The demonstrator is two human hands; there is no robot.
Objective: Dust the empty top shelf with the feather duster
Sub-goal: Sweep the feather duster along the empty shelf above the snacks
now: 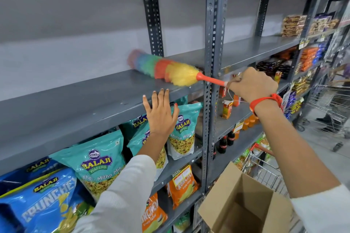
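Nearest, at the lower right, an open cardboard box [244, 204] shows a bare brown inside, with nothing visible in the part that can be seen. Behind it stands a wire shopping trolley [265, 168] holding packets too blurred to name.

The left hand [161, 111] is spread flat and open, fingers straight, its fingertips touching the front edge of the grey top shelf [75, 100]; it holds nothing. Below that shelf, teal snack bags [98, 168] and blue ones [43, 200] stand in a row.

Farther and to the right, the right hand [253, 87], with a red thread at the wrist, is closed in a fist round the end of the orange handle of the feather duster [166, 70]. The duster runs left and away from that hand; its rainbow head lies on the shelf surface, beyond and just above the left hand's fingertips. The far tip of the head is blurred.
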